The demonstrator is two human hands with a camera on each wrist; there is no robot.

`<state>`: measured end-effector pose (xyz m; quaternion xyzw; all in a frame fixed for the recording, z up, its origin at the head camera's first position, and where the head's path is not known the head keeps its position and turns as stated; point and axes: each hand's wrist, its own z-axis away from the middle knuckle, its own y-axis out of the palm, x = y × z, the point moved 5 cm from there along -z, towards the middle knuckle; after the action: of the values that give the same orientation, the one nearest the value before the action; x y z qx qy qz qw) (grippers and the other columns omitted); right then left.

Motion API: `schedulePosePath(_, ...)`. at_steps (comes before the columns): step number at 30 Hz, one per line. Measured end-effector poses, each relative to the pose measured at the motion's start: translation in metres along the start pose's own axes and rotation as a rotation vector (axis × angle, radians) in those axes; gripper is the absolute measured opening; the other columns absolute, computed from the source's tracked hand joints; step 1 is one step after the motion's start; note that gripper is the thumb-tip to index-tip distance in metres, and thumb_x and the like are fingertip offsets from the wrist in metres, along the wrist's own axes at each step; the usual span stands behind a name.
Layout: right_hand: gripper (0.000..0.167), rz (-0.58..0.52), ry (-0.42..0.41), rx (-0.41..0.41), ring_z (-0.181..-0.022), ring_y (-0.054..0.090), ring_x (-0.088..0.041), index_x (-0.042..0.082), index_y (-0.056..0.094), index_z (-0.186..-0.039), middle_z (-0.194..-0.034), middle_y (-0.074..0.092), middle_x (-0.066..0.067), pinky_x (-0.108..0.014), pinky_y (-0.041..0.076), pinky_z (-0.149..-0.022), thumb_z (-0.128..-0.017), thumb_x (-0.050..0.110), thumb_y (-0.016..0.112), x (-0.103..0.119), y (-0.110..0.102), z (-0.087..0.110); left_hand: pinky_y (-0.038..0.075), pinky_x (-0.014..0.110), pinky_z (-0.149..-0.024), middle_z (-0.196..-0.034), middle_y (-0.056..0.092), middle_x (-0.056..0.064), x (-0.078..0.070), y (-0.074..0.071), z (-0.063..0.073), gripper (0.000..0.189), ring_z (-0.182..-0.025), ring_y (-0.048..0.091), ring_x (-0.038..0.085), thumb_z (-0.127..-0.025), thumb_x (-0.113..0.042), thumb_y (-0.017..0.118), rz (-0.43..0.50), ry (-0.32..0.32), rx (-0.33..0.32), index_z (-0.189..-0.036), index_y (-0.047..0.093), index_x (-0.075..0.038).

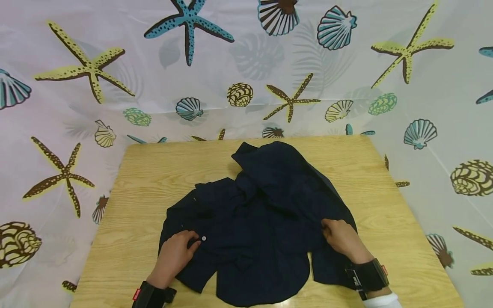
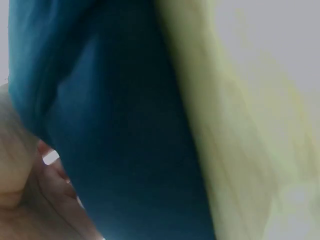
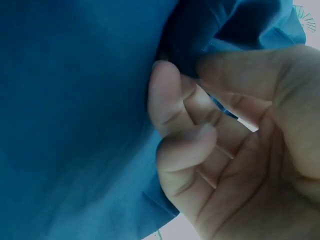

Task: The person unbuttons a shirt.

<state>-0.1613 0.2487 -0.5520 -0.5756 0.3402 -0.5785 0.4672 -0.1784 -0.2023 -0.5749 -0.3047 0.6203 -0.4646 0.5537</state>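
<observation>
A dark navy garment, looking like a shirt with a curved hem, lies spread and partly bunched over the wooden table. On its left part my left hand pinches the cloth, thumb and fingers bent close beside a small white button. In the left wrist view the fabric covers much of that hand's fingers. Over at the right part, my right hand pinches the cloth between thumb and forefinger. The right wrist view shows its remaining fingers curled against the fabric.
The wooden table shows its pale grain around the garment. White sheeting printed with starfish and shells rises behind the table and at both sides. Each wrist wears a black strap.
</observation>
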Motion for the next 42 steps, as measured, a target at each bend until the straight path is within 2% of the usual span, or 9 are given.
schedulePosePath(7, 0.018, 0.006, -0.038, -0.083, -0.060, 0.051, -0.008, 0.006, 0.068, -0.101, -0.075, 0.063, 0.002, -0.028, 0.041, -0.057, -0.085, 0.014, 0.073, 0.005, -0.036, -0.011, 0.050, 0.035, -0.066, -0.090, 0.067, 0.000, 0.002, -0.036, -0.002, 0.027, -0.077, 0.061, 0.014, -0.086, -0.034, 0.074, 0.044, 0.021, -0.085, -0.104, 0.071, -0.014)
schedulePosePath(11, 0.036, 0.043, -0.111, -0.163, -0.072, 0.061, -0.018, 0.005, 0.065, -0.115, -0.093, 0.067, -0.007, -0.036, 0.048, -0.063, -0.085, 0.023, 0.076, 0.028, -0.071, -0.037, 0.052, 0.047, -0.085, -0.116, 0.066, 0.010, -0.009, -0.071, -0.018, 0.048, -0.105, 0.064, 0.028, -0.088, -0.039, 0.072, 0.072, 0.074, -0.163, -0.125, 0.063, -0.011)
schedulePosePath(14, 0.054, 0.054, -0.219, -0.150, -0.098, 0.066, -0.028, 0.009, 0.058, -0.130, -0.120, 0.063, -0.013, -0.044, 0.054, -0.078, -0.084, 0.030, 0.078, 0.063, -0.088, -0.066, 0.045, 0.054, -0.101, -0.139, 0.056, 0.014, -0.029, -0.094, -0.041, 0.067, -0.128, 0.053, 0.035, -0.087, -0.044, 0.072, 0.101, 0.129, -0.117, -0.142, 0.050, -0.012)
schedulePosePath(17, 0.072, 0.047, -0.329, -0.073, -0.123, 0.056, -0.035, 0.014, 0.047, -0.144, -0.143, 0.048, -0.014, -0.049, 0.050, -0.095, -0.083, 0.035, 0.079, 0.101, -0.093, -0.104, 0.038, 0.054, -0.109, -0.151, 0.044, 0.014, -0.052, -0.101, -0.073, 0.083, -0.139, 0.043, 0.036, -0.084, -0.049, 0.073, 0.131, 0.169, 0.016, -0.150, 0.039, -0.013)
schedulePosePath(20, 0.083, 0.039, -0.381, 0.027, -0.137, 0.043, -0.038, 0.018, 0.037, -0.151, -0.155, 0.035, -0.014, -0.053, 0.043, -0.104, -0.082, 0.037, 0.079, 0.126, -0.087, -0.145, 0.034, 0.051, -0.114, -0.156, 0.037, 0.013, -0.066, -0.086, -0.106, 0.095, -0.143, 0.037, 0.035, -0.081, -0.053, 0.075, 0.135, 0.180, 0.191, -0.154, 0.031, -0.011)
schedulePosePath(23, 0.095, 0.055, -0.334, 0.143, -0.143, 0.034, -0.041, 0.019, 0.026, -0.156, -0.161, 0.024, -0.016, -0.056, 0.038, -0.108, -0.081, 0.041, 0.080, 0.136, -0.074, -0.185, 0.033, 0.049, -0.115, -0.157, 0.036, 0.013, -0.071, -0.057, -0.133, 0.102, -0.144, 0.036, 0.033, -0.078, -0.055, 0.077, 0.127, 0.168, 0.337, -0.155, 0.028, -0.009)
schedulePosePath(28, 0.112, 0.090, -0.182, 0.307, -0.144, 0.032, -0.042, 0.022, 0.009, -0.159, -0.163, 0.018, -0.017, -0.059, 0.035, -0.110, -0.077, 0.047, 0.081, 0.131, -0.046, -0.233, 0.035, 0.047, -0.113, -0.152, 0.043, 0.010, -0.074, -0.017, -0.155, 0.102, -0.139, 0.043, 0.030, -0.076, -0.050, 0.081, 0.189, 0.188, 0.443, -0.154, 0.030, -0.011)
schedulePosePath(35, 0.108, 0.199, -0.126, 0.356, -0.131, 0.048, -0.040, 0.024, 0.018, -0.158, -0.152, 0.036, -0.017, -0.055, 0.044, -0.101, -0.074, 0.046, 0.084, 0.113, -0.002, -0.246, 0.040, 0.046, -0.109, -0.146, 0.049, 0.012, -0.079, 0.015, -0.159, 0.097, -0.132, 0.050, 0.030, -0.076, -0.047, 0.082, 0.179, 0.213, 0.442, -0.151, 0.034, -0.009)
schedulePosePath(42, 0.045, 0.208, -0.259, 0.205, -0.102, 0.059, -0.031, 0.015, 0.061, -0.123, -0.117, 0.059, -0.013, -0.045, 0.051, -0.085, -0.084, 0.027, 0.078, 0.110, 0.024, -0.246, 0.051, 0.042, -0.089, -0.110, 0.070, 0.008, -0.075, 0.018, -0.165, 0.033, -0.099, 0.066, 0.025, -0.084, -0.025, 0.077, 0.060, 0.207, 0.299, -0.113, 0.066, -0.011)
